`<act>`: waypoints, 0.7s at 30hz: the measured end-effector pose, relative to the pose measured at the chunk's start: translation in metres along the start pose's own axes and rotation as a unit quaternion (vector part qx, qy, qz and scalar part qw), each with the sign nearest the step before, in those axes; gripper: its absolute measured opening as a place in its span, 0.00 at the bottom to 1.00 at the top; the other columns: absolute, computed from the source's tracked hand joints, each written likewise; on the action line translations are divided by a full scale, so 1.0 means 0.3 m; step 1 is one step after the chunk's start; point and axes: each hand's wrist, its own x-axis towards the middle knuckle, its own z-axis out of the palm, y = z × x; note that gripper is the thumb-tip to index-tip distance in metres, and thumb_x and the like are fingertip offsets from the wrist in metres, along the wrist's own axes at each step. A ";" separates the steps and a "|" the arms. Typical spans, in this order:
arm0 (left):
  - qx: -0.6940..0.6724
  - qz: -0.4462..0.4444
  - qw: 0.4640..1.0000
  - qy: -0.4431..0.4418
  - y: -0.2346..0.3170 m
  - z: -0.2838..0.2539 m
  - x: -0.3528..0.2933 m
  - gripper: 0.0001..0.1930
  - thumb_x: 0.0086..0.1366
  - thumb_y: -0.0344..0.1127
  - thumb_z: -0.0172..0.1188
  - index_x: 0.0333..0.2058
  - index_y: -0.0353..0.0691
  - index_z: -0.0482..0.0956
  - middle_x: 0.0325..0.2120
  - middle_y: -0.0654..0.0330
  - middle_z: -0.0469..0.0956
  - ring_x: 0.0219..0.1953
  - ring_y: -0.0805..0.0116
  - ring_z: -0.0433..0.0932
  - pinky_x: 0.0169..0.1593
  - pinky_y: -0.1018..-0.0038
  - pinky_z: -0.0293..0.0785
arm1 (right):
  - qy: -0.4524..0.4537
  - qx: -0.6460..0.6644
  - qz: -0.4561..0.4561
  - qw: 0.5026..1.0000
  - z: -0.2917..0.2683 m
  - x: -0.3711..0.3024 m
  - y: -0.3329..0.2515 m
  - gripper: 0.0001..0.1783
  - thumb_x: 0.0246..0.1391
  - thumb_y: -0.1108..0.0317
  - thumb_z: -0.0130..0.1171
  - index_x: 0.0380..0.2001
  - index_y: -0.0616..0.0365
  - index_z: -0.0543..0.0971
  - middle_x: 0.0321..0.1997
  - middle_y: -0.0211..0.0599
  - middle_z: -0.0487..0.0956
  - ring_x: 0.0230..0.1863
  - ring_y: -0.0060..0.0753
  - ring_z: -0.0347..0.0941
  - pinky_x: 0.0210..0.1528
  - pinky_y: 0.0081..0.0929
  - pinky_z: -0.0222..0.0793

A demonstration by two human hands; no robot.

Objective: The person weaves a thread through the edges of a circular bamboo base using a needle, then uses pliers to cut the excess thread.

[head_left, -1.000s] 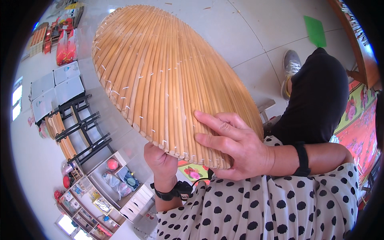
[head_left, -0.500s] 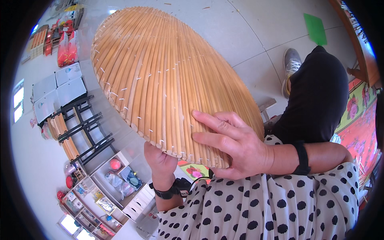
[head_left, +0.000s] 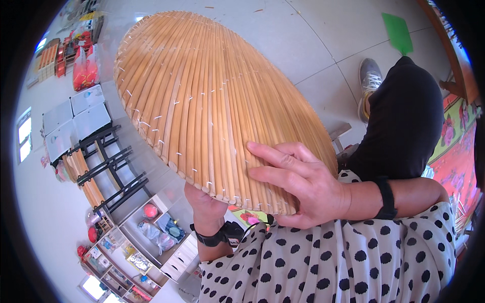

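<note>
A large flat mat of thin tan stalks, stitched with short white threads, fills the middle of the head view. It looks oval and is held tilted above my lap. My right hand grips its near edge, with fingers lying on the upper face and the thumb tucked under the rim. At the near left edge, my left hand reaches beneath the mat. Its fingers are hidden behind the stalks, so their grip does not show. Each wrist wears a black band.
A green fly swatter is by my knee at the upper right. Red floral cloth lies at the right. To the left are white boxes, a black metal frame and a shelf unit with bagged goods. Grey floor tiles stretch beyond.
The whole picture has shifted slightly, and the mat sits a little farther right and lower. Both hands keep their places at its near edge.
</note>
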 end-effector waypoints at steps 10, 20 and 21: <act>-0.118 0.114 0.982 -0.093 0.052 0.045 0.119 0.14 0.51 0.19 0.63 0.38 0.37 0.84 0.36 0.52 0.82 0.32 0.53 0.82 0.35 0.69 0.77 | 0.014 -0.058 -0.036 0.998 -0.024 0.011 0.005 0.43 0.35 0.69 0.72 0.60 0.62 0.70 0.68 0.60 0.66 0.56 0.56 0.70 0.60 0.42 0.65; -0.309 0.128 0.938 -0.091 0.088 0.167 0.216 0.06 0.56 0.22 0.63 0.35 0.34 0.83 0.25 0.53 0.80 0.25 0.59 0.79 0.30 0.71 0.73 | -0.012 -0.133 0.072 0.988 -0.134 0.043 -0.094 0.46 0.43 0.61 0.74 0.62 0.70 0.65 0.57 0.51 0.75 0.48 0.36 0.78 0.52 0.33 0.77; -0.310 0.133 0.935 -0.104 0.096 0.160 0.226 0.06 0.56 0.23 0.63 0.35 0.34 0.82 0.25 0.52 0.81 0.25 0.58 0.79 0.31 0.70 0.74 | -0.005 -0.171 0.094 0.981 -0.130 0.054 -0.119 0.44 0.45 0.61 0.74 0.61 0.70 0.66 0.54 0.49 0.78 0.47 0.34 0.80 0.52 0.32 0.78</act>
